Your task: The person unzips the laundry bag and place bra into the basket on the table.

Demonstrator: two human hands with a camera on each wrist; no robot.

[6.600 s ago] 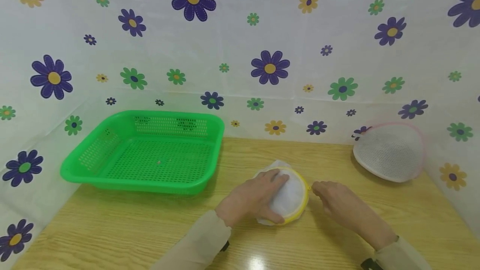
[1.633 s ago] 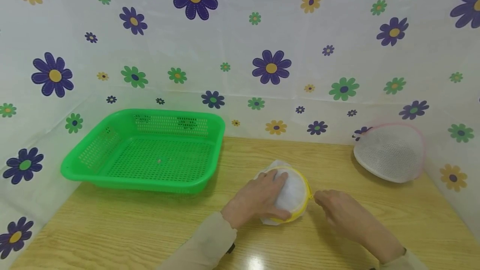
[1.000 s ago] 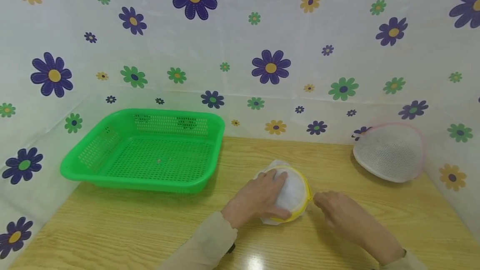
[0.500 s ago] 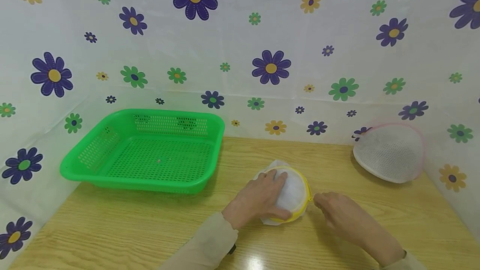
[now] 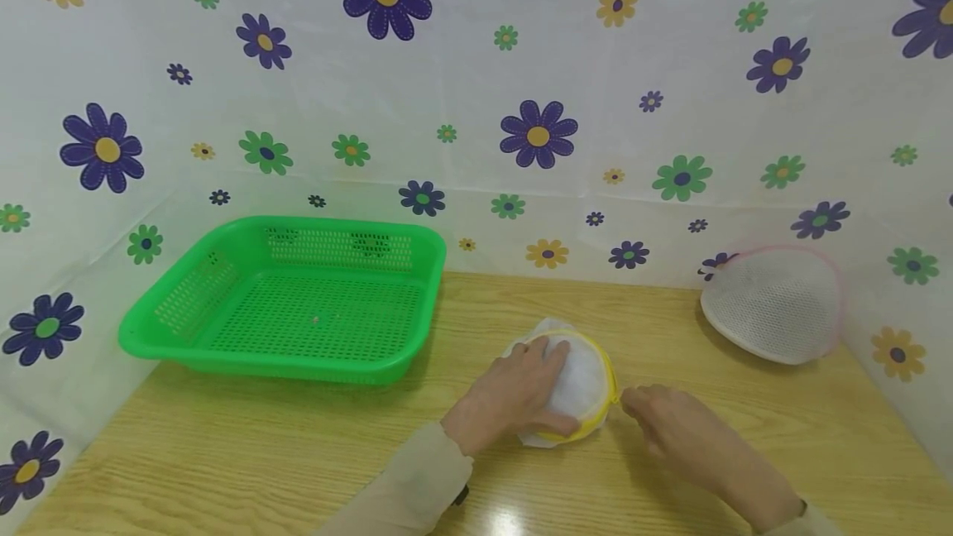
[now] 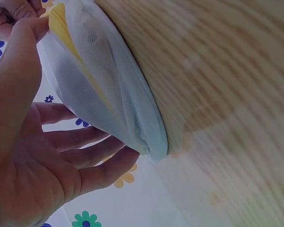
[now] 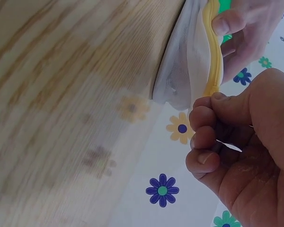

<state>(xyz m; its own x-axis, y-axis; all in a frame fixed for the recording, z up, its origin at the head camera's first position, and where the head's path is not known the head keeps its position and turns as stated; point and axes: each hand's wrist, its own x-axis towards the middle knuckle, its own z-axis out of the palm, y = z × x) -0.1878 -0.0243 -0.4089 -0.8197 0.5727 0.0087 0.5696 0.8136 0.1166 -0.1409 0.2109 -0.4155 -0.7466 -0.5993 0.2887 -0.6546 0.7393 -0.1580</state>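
A white mesh laundry bag [image 5: 579, 383], round with a yellow zipper [image 7: 215, 56] along its edge, lies on the wooden table. My left hand [image 5: 514, 391] holds it from the left, fingers spread over the top and thumb at the near edge. In the left wrist view the left hand [image 6: 42, 161] has its thumb against the yellow zipper band and its fingertips on the mesh. At the bag's right edge my right hand [image 5: 681, 433] pinches the zipper pull between thumb and forefinger. The right hand's curled fingers [image 7: 203, 137] mostly hide the pull.
A green perforated basket [image 5: 283, 366] stands at the left back of the table. At the right back a white mesh bag with pink trim [image 5: 774, 304] leans by the flowered cloth [image 5: 462, 64], which lines the back and sides.
Over several seconds my right hand has slid a little toward me along the zipper edge. My left hand has shifted slightly right on the bag; recently both have barely moved.
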